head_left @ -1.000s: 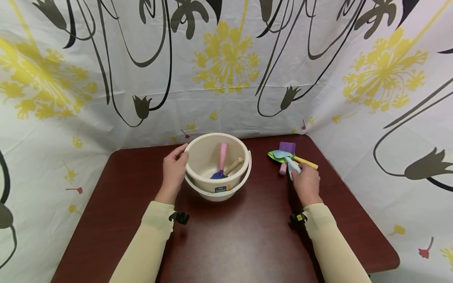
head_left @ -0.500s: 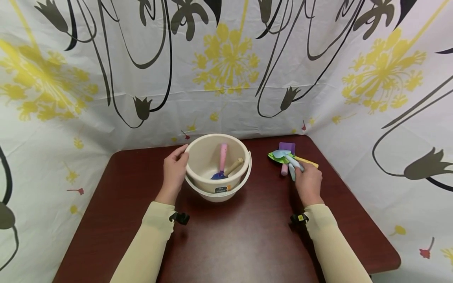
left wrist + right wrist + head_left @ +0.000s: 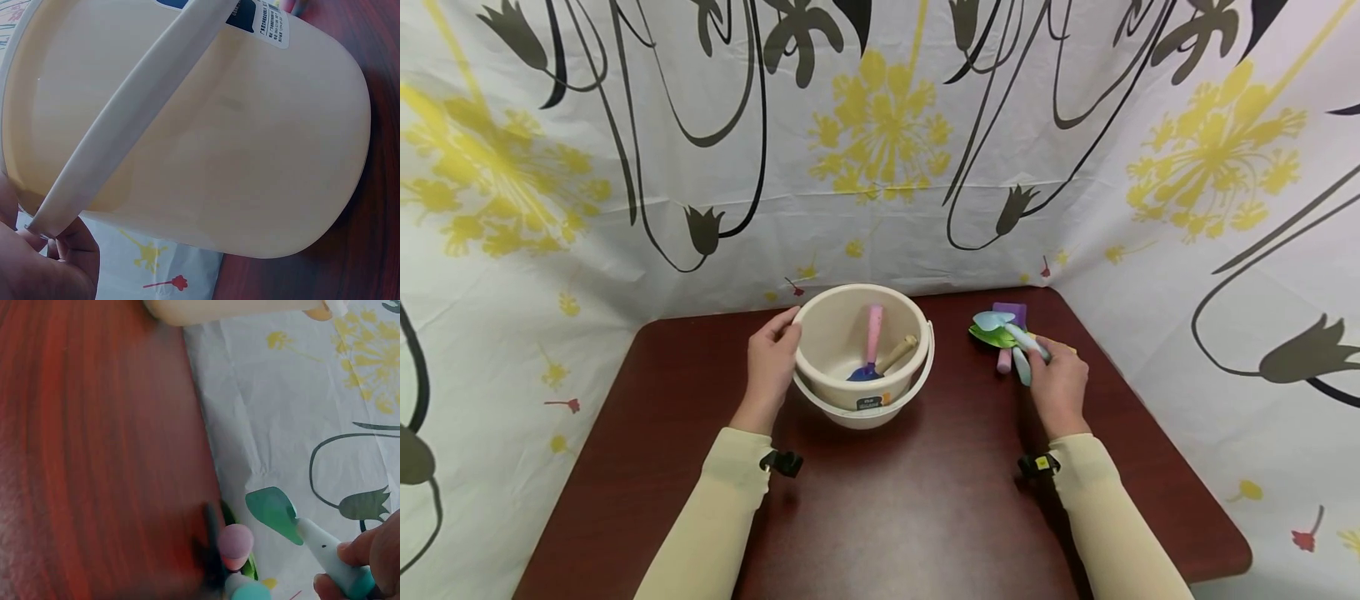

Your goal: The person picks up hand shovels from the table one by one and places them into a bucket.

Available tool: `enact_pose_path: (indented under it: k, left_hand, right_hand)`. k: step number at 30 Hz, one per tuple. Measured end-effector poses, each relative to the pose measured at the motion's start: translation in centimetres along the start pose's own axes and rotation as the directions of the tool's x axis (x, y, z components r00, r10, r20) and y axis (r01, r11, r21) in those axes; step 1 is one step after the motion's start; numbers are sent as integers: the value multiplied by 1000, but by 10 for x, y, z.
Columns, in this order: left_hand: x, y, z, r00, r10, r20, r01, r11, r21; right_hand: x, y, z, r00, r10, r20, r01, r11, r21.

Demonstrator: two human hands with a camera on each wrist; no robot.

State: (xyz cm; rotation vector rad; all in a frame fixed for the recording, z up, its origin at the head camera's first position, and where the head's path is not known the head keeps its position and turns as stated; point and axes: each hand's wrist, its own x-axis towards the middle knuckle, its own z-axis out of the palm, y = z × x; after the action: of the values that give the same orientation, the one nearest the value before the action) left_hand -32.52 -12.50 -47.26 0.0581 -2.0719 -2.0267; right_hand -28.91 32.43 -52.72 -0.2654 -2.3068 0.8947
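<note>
My left hand [image 3: 769, 367] holds the rim of a cream plastic bucket [image 3: 835, 387] on its left side. In the left wrist view, the fingers are at the end of its bail handle [image 3: 131, 115]. Inside lie a toy shovel [image 3: 872, 335] with a pink handle and blue blade, and a wooden handle [image 3: 897, 353]. My right hand [image 3: 1060, 387] pinches the handle of a light blue toy shovel [image 3: 325, 550], its blade pointing away over a small pile. That pile has a green blade [image 3: 987, 337], a purple piece [image 3: 1017, 311], a pink handle [image 3: 1004, 361] and another pale blue handle [image 3: 1022, 367].
A dark red-brown table [image 3: 880, 508] carries everything. Behind it and at both sides hangs a white curtain [image 3: 880, 233] with floral print. The bucket's bail hangs down around its front and right side. A yellow handle is mostly hidden behind the right hand.
The right hand has shifted slightly right, drawing the light blue shovel a little up and away from the pile. The left hand and bucket stay put.
</note>
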Motion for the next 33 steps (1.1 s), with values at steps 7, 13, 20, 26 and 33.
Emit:
enact_pose_path:
  k: [7,13,20,26,33]
  left_hand:
    - [1,-1,0,1000,2,-3,-2,1000,-11]
    - [1,-1,-1,1000,-5,-1,5,1000,-12]
    - [2,-2,-2,1000,-3,7,3,1000,-4]
    - [1,-1,-2,1000,-5,8,5,1000,0]
    - [1,0,-2,1000,-4,4,4,1000,16]
  right_hand:
    - [3,-12,-9,997,73,35,-75,994,73]
    - [8,-24,-15,993,96,65,-104,985,137]
    - [12,-45,-25,995,58,87,-75,975,208]
    - [14,-67,-31,997,2,71,-20,965,260]
    - [14,-94,-38,996,-56,73,32,955,295]
